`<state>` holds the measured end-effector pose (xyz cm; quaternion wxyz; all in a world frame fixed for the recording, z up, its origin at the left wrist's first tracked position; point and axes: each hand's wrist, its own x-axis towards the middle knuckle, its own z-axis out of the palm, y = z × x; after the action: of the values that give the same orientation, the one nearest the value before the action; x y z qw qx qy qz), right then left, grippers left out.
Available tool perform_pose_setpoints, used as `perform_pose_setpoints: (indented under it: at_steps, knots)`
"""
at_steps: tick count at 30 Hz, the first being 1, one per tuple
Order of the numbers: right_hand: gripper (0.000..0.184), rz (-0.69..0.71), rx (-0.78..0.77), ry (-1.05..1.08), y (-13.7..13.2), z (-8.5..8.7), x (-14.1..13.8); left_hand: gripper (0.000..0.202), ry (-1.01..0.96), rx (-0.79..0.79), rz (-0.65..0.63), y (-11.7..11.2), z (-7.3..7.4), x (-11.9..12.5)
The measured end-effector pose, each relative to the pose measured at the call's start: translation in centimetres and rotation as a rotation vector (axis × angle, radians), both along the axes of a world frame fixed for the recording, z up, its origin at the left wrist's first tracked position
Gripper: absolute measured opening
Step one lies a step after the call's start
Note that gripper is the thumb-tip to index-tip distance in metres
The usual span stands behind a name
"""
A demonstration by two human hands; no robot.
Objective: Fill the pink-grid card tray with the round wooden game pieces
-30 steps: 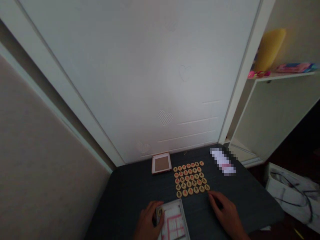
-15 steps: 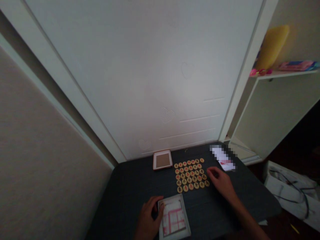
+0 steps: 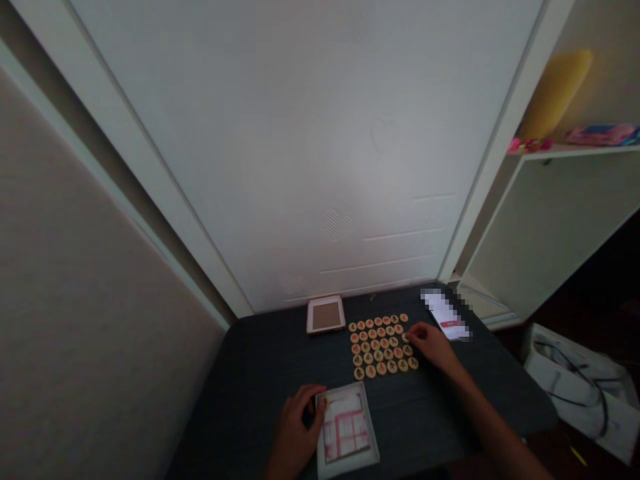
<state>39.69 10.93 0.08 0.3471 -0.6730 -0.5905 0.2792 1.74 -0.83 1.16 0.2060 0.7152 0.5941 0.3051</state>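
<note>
Head view: the right hand [image 3: 434, 345] seemingly aligns a round, tan, character-marked disc [image 3: 405, 338] ending the middle row on the dark bench [image 3: 260, 373]; the left hand [image 3: 297, 427] touches a shallow, white, rectangular box [image 3: 371, 427]; whether either grip is clamped, I cannot tell; next likely calls for gentle nudging

The one view came from a camera worn on the person's head, above the near edge of the dark table [image 3: 265, 360], facing forward and steeply down. The tabletop lay close, across the bottom from five to seven o'clock, the left hand [image 3: 299, 427] just past six, the right hand [image 3: 436, 345] between four and five. Farther off, a white panel [image 3: 300, 133] filled the centre up to twelve.
</note>
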Motion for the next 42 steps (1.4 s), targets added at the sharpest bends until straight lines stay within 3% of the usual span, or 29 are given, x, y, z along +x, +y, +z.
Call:
perform_pose_setpoints:
  at_steps: [13,18,25,31,34,37,42]
  knots:
    - [0.038,0.134,0.079,-0.026,-0.5,0.2,1.2,0.032,-0.075,0.046,0.017,0.0,0.0,-0.1]
    - [0.034,0.205,0.096,-0.037,-0.3,0.3,1.8,0.03,-0.102,0.063,0.015,-0.1,0.1,-0.1]
    - [0.029,0.19,0.096,0.033,-1.0,0.0,1.5,0.028,-0.137,0.093,0.034,0.0,-0.2,-0.4]
    - [0.042,0.114,0.124,0.156,-3.5,0.5,0.9,0.026,-0.14,0.147,0.073,0.2,-0.6,-0.8]
    - [0.047,0.103,0.121,0.321,-6.2,1.3,-1.3,0.027,-0.176,0.22,0.164,0.4,-0.5,-0.8]
    - [0.04,0.183,0.077,0.447,-9.2,2.2,-5.4,0.028,-0.218,0.251,0.229,0.2,0.3,-0.4]
    - [0.029,0.317,0.053,0.561,-12.4,2.9,-12.8,0.024,-0.284,0.069,0.137,-1.4,2.7,1.4]
